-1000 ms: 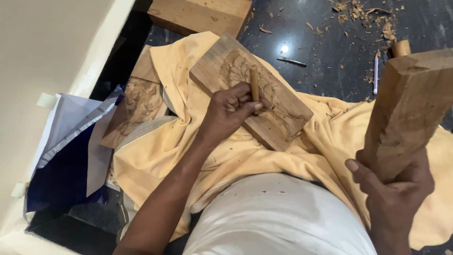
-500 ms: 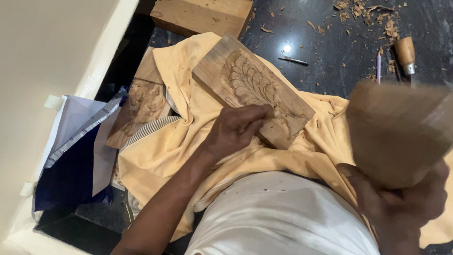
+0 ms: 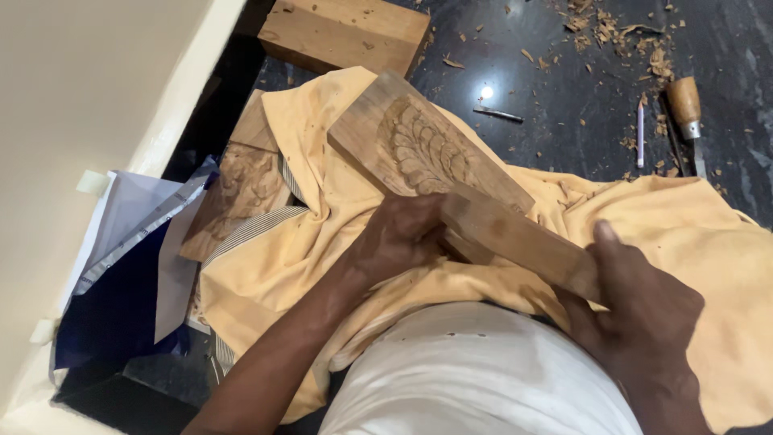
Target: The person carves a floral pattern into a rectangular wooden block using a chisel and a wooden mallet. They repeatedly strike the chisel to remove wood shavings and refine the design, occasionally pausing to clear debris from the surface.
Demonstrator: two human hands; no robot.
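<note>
A carved wooden panel (image 3: 419,149) with a leaf pattern lies tilted on a yellow cloth (image 3: 322,242) over my lap. My left hand (image 3: 403,234) is fisted at the panel's near edge, gripping a chisel that my fingers and the mallet hide almost entirely. My right hand (image 3: 644,322) grips a long wooden block used as a mallet (image 3: 515,238). The far end of the mallet rests against the top of my left fist.
A second carved piece (image 3: 241,193) lies under the cloth's left edge. A plain wood block (image 3: 346,32) sits at the top. On the dark floor lie a wooden-handled chisel (image 3: 686,109), a thin pen (image 3: 640,133), a small metal tool (image 3: 498,114) and shavings (image 3: 620,32). Blue-and-white paper (image 3: 121,282) lies against the cream wall.
My right hand has swung the mallet down from a raised position at the right onto my left fist. The left hand shifted slightly toward me along the panel.
</note>
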